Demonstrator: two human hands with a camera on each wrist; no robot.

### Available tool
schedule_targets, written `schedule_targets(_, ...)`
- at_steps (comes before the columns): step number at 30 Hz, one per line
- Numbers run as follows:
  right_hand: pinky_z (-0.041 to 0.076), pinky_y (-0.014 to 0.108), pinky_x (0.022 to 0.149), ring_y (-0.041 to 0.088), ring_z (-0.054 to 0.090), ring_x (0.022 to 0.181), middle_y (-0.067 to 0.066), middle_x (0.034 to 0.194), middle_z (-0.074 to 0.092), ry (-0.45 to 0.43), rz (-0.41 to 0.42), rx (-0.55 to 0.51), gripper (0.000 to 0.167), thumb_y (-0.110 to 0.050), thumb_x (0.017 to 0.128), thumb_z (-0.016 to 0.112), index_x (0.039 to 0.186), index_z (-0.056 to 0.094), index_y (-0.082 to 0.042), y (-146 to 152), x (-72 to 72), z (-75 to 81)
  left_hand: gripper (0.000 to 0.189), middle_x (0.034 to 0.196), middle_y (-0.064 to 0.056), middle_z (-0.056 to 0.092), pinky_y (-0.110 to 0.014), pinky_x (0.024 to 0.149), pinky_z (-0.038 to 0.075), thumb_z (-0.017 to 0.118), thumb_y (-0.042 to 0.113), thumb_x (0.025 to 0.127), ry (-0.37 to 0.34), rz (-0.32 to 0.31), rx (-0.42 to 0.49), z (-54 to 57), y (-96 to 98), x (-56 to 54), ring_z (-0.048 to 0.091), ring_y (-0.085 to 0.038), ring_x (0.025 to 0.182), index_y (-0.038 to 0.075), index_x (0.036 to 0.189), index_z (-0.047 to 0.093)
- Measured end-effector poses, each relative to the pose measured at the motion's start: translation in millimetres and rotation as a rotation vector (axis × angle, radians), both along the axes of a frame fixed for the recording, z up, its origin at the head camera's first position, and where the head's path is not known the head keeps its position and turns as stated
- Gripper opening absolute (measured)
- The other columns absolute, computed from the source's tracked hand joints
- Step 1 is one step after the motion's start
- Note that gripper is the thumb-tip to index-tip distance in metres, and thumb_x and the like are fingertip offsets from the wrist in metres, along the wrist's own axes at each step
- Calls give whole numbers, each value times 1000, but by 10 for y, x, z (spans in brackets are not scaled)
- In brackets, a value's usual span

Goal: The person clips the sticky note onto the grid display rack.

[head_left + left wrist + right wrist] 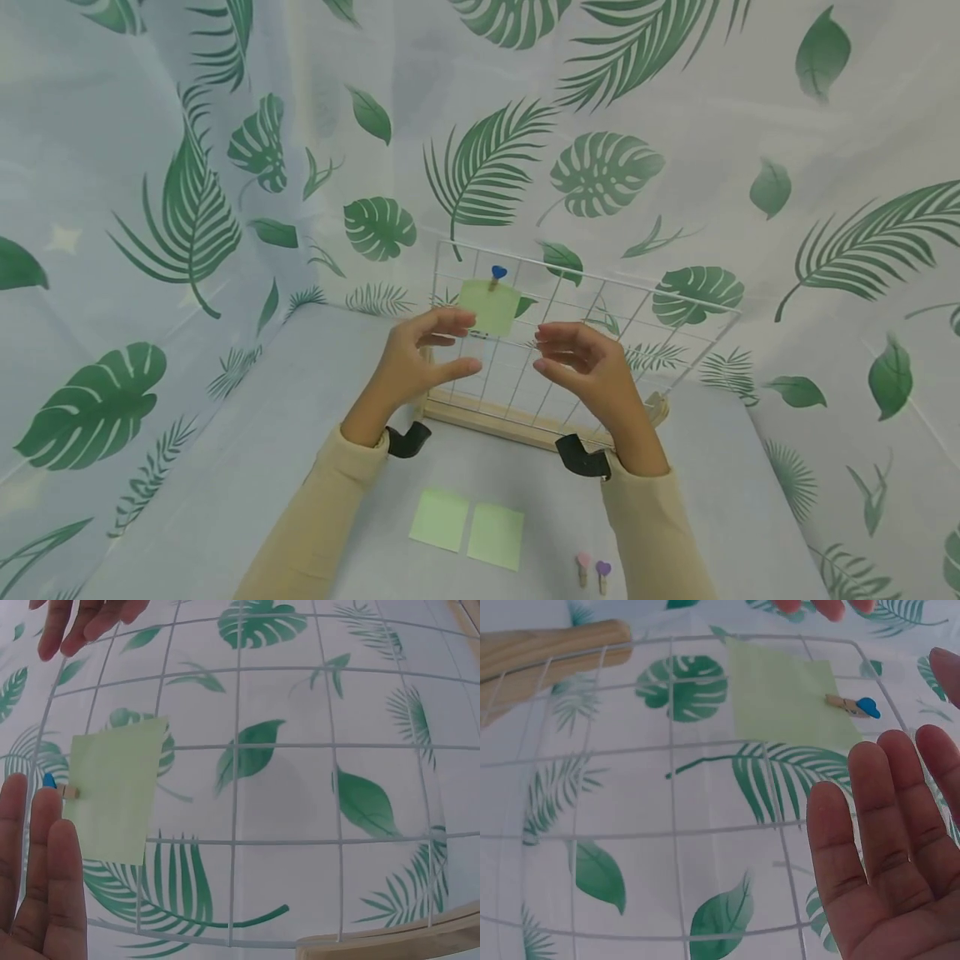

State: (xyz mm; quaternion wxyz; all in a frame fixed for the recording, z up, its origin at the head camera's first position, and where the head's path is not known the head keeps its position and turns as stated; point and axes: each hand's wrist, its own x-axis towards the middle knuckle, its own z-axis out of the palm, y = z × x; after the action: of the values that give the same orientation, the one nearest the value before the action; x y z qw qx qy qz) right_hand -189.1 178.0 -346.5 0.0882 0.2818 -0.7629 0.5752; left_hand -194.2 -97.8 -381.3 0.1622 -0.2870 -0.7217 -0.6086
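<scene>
A light green sticky note [489,309] hangs on the white wire grid [558,287], held by a small wooden clothespin with a blue heart [499,272]. My left hand [423,354] hovers just left of the note, fingers parted from the thumb and holding nothing. To the note's right, my right hand [588,362] is raised in a similar way, with nothing in it. The right wrist view shows the clothespin [847,705] on the edge of the note [787,694], apart from the fingers [877,802].
Two more green notes, a left one [439,520] and a right one [496,536], lie side by side on the white table. Near them lie a pink-heart clothespin [583,567] and a purple-heart clothespin [603,573]. The grid stands in a wooden base [495,422] before a leaf-print backdrop.
</scene>
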Motion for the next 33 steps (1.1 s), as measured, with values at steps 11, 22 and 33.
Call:
schedule_targets(11, 58, 22, 99, 8, 71, 110, -5, 119, 75, 2, 54, -31, 38, 20, 88, 73, 126, 65, 17, 149, 95, -133, 91, 128, -21, 74, -40, 99, 60, 83, 72, 83, -22, -35, -6, -125, -7, 64, 70, -40, 114, -3, 132, 70)
schedule_targets(22, 58, 21, 97, 9, 71, 109, -6, 117, 75, -49, 32, -61, 36, 20, 90, 72, 125, 63, 20, 310, 206, -251, 84, 128, -24, 73, -34, 99, 60, 86, 62, 87, -66, -83, 47, -301, -3, 116, 69, -45, 114, -6, 132, 68)
schedule_targets(33, 59, 21, 95, 11, 72, 107, -8, 116, 76, -74, 14, -36, 34, 19, 90, 73, 123, 64, 19, 473, 320, -420, 63, 126, -26, 72, -32, 98, 60, 89, 38, 92, -90, -111, 65, -498, -11, 194, 71, -32, 114, -7, 131, 68)
